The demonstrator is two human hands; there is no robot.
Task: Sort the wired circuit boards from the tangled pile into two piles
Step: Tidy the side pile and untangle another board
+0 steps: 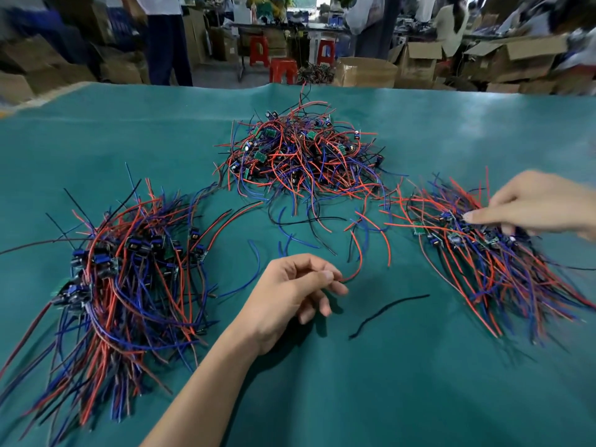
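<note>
left hand (296, 291) pinches curved red wire (354, 269) | tangled red-blue pile of wired boards (303, 153) straight beyond, nearer it | right hand (535, 204) fingers loosely curled on right-side sorted pile (490, 250)

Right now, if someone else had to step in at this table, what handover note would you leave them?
Left hand: low at the centre of the green table, fingers curled, pinching the end of a red wire.
Right hand: at the right pile, fingertips on the boards there; whether it grips one is unclear.
Tangled pile: far centre, still large.
Left pile: sorted boards, wires trailing toward the near edge.
A loose black wire lies alone near the centre.
Done: two sorted piles well under way.
Left: work through the tangled pile, one board at a time.
</note>
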